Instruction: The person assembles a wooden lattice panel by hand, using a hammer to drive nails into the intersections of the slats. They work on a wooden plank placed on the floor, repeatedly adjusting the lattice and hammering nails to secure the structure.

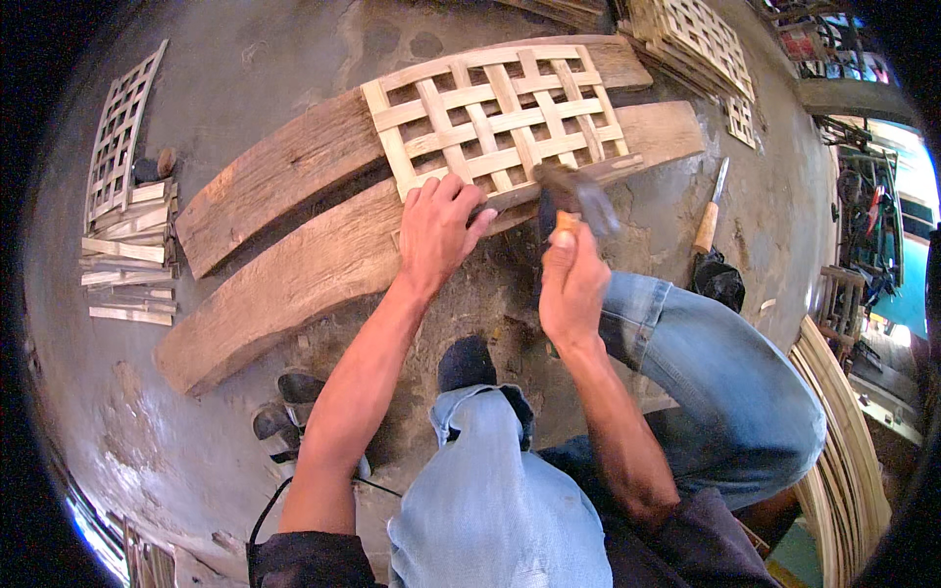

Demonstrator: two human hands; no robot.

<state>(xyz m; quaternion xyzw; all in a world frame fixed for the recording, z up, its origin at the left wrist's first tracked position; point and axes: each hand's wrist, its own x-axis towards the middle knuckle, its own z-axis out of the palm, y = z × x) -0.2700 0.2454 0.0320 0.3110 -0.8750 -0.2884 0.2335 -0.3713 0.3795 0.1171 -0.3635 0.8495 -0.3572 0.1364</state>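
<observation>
Directly ahead of both my hands, a pale woven lattice (510, 120) lay across two thick wooden planks (294, 265), its long axis running left to right and slanting slightly away from me toward the right. My left hand (441, 220) was the nearer, its bent fingers touching the panel's near edge toward the left corner, the thumb pointing right; whether those fingers pinched anything or only pressed down, I could not tell. My right hand (571, 284) was wrapped around the orange-brown handle of a hammer-like tool (561, 191), its dark head beside the near edge, to the right of my left hand, and too blurred for its exact shape to be told. A narrow, darker batten (618, 168) ran along that near edge. The lattice was made of flat, smooth-looking strips crossing over and under, leaving roughly square gaps. Beneath it, the planks showed coarse brown grain and looked bowed through the wide lens. On the scuffed grey floor (255, 69), a wooden-handled knife (706, 227) lay to the right, and on the far left a second lattice (137, 122) sat near a pile of short, flat strips (132, 253). Faded blue denim (730, 363) covered my legs.
</observation>
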